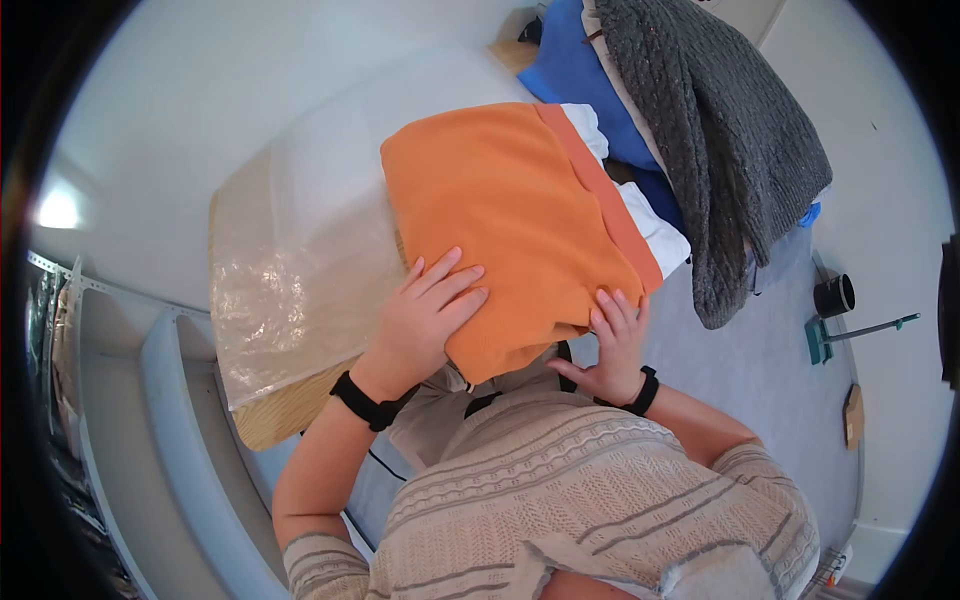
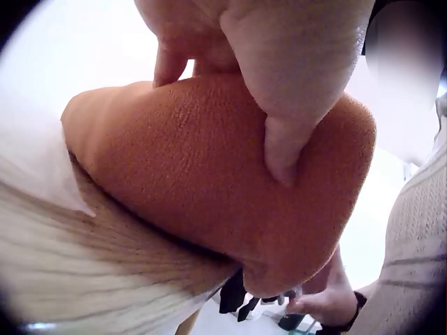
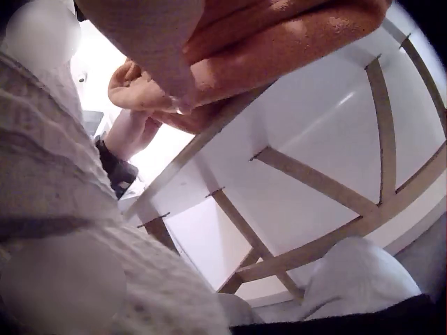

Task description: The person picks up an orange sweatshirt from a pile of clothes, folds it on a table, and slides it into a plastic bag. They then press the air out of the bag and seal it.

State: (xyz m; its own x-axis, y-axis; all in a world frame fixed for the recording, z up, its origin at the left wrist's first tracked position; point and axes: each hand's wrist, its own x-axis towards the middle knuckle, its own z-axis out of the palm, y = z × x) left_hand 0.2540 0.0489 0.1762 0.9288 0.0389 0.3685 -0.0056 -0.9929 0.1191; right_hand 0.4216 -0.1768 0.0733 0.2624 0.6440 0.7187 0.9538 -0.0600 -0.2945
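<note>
A folded orange garment (image 1: 490, 200) lies in front of me, its near end over the table edge. A darker orange band runs along its right side, with white cloth (image 1: 655, 235) showing beyond. My left hand (image 1: 425, 315) rests on its near left part, fingers extended over the fabric. In the left wrist view its thumb (image 2: 283, 157) presses on the side of the orange fold (image 2: 181, 160). My right hand (image 1: 615, 345) touches the near right corner with its fingertips, thumb spread apart. The right wrist view shows this hand (image 3: 150, 35) overlapping the rounded orange edge (image 3: 279, 63).
A clear plastic bag (image 1: 280, 280) lies flat on the wooden table (image 1: 290, 410) to the left. Behind on the right are blue cloth (image 1: 580, 80) and a dark grey cable knit (image 1: 710, 130). A black container (image 1: 834, 295) and a green dustpan (image 1: 818, 342) stand on the floor at right.
</note>
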